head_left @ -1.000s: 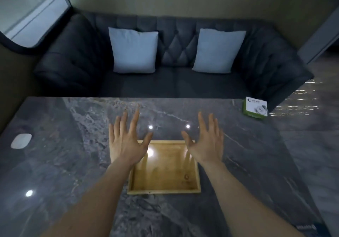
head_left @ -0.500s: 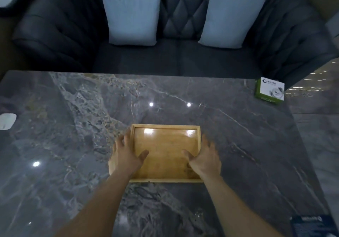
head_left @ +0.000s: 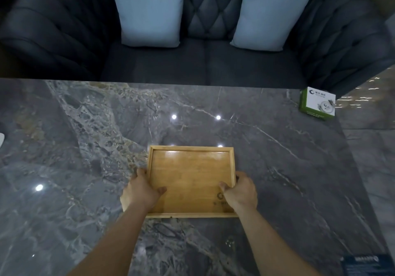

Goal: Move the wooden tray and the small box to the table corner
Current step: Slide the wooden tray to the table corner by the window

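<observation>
Left hand [head_left: 142, 192] and right hand [head_left: 240, 192] each hold a closed grip on the tray [head_left: 190, 179] sides, mid-frame; uneven lifting could tilt it; box [head_left: 317, 103] sits upper right on the counter [head_left: 277, 168].

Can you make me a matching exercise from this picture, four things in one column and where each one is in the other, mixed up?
Things:
1. wooden tray
2. small box
3. pale cushions
4. dark card

Places:
A. on the sofa
B. near right table edge
C. far right table corner
D. between both hands, mid-table

Pairs: 1-D, 2-C, 3-A, 4-B
</observation>
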